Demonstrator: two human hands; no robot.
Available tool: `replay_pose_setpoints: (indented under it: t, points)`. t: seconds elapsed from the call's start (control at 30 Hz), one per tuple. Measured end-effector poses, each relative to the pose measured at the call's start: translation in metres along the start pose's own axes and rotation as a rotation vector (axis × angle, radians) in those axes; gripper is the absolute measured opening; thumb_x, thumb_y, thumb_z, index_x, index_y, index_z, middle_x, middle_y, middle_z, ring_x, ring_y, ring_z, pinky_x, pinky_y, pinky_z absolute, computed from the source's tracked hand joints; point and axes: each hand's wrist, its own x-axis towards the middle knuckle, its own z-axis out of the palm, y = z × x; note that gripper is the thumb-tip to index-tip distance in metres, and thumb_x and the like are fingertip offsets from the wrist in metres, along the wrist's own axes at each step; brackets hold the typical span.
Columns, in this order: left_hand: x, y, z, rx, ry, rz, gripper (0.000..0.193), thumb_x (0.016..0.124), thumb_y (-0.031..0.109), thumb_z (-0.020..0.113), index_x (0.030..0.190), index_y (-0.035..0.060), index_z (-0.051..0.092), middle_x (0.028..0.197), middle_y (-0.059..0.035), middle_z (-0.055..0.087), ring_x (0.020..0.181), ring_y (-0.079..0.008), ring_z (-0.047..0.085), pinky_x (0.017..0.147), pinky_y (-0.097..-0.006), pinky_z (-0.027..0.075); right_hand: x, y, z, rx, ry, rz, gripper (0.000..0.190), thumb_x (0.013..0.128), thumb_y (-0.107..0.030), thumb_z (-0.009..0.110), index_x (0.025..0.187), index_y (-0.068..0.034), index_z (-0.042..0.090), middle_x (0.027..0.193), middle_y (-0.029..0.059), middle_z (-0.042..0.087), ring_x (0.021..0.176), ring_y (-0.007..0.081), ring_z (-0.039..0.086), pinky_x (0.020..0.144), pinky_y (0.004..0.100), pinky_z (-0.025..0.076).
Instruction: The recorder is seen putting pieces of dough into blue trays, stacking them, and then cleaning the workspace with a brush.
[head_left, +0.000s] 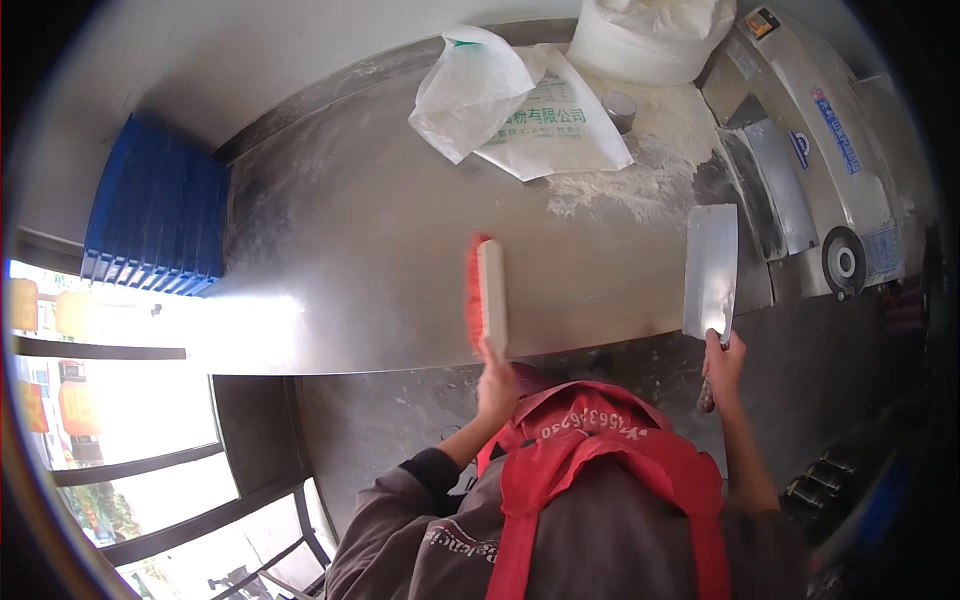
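Observation:
My left hand (498, 386) grips one end of a brush (493, 292) with a pale handle and red bristles. The brush is over the near part of a steel worktop (375, 262), its bristles facing left. On the right, my right hand (724, 367) is closed round the dark handle of a broad-bladed cleaver (709, 270). The cleaver's blade points away from me, over the worktop's right part. A layer of white flour (637, 176) lies towards the back right of the worktop, partly under a printed white plastic sack (555, 127).
Stacked blue plastic trays (157, 206) stand at the left end. A full white sack (652, 41) and a small metal cup (619, 111) are at the back right. A dough-rolling machine (817, 157) borders the worktop's right end. Windows are at the lower left.

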Motion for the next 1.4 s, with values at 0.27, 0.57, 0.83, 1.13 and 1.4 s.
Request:
replay_pose_setpoints:
  t: [0.27, 0.57, 0.83, 1.13, 1.4]
  points:
    - [0.039, 0.076, 0.001, 0.023, 0.329, 0.087, 0.064, 0.090, 0.013, 0.044, 0.144, 0.0091, 0.010, 0.102, -0.0299, 0.057, 0.077, -0.0453, 0.059, 0.064, -0.0460, 0.046, 0.055, 0.037, -0.074, -0.061, -0.080, -0.043, 0.016, 0.088, -0.013, 0.056, 0.088, 0.002, 0.058, 0.051, -0.0029, 0.044, 0.037, 0.0047, 0.040, 0.034, 0.0232, 0.029]
    - [0.045, 0.112, 0.059, 0.163, -0.277, 0.313, 0.061, 0.089, 0.018, 0.044, 0.141, 0.0065, 0.014, 0.083, -0.0299, 0.059, 0.074, -0.0478, 0.057, 0.063, -0.0540, 0.044, 0.069, 0.052, -0.087, 0.006, 0.022, 0.056, 0.016, 0.089, -0.016, 0.055, 0.087, -0.001, 0.059, 0.052, -0.0042, 0.043, 0.039, 0.0037, 0.038, 0.036, 0.0240, 0.030]
    - [0.118, 0.078, 0.010, 0.236, -0.839, 0.648, 0.055, 0.091, 0.027, 0.050, 0.140, 0.0141, 0.028, 0.103, -0.0267, 0.058, 0.095, -0.0418, 0.057, 0.082, -0.0441, 0.046, 0.022, 0.041, -0.101, -0.149, 0.172, 0.053, 0.019, 0.087, -0.017, 0.057, 0.089, 0.001, 0.060, 0.059, -0.0050, 0.047, 0.052, 0.0016, 0.038, 0.046, 0.0227, 0.030]
    - [0.371, 0.162, -0.006, 0.535, -0.354, 0.709, 0.052, 0.091, 0.035, 0.048, 0.137, 0.0171, 0.033, 0.082, -0.0237, 0.063, 0.075, -0.0417, 0.060, 0.067, -0.0495, 0.047, -0.030, 0.011, -0.079, -0.066, 0.385, 0.312, 0.019, 0.088, -0.017, 0.054, 0.094, 0.000, 0.061, 0.058, -0.0030, 0.046, 0.048, 0.0030, 0.037, 0.045, 0.0224, 0.030]
    - [0.274, 0.230, 0.059, 0.195, -0.662, 0.929, 0.058, 0.089, 0.020, 0.050, 0.141, 0.0210, 0.026, 0.071, -0.0234, 0.060, 0.066, -0.0401, 0.060, 0.057, -0.0481, 0.046, -0.066, 0.027, -0.071, -0.044, 0.482, 0.326, 0.020, 0.086, -0.012, 0.055, 0.099, 0.003, 0.061, 0.061, -0.0033, 0.048, 0.052, 0.0023, 0.037, 0.046, 0.0223, 0.031]
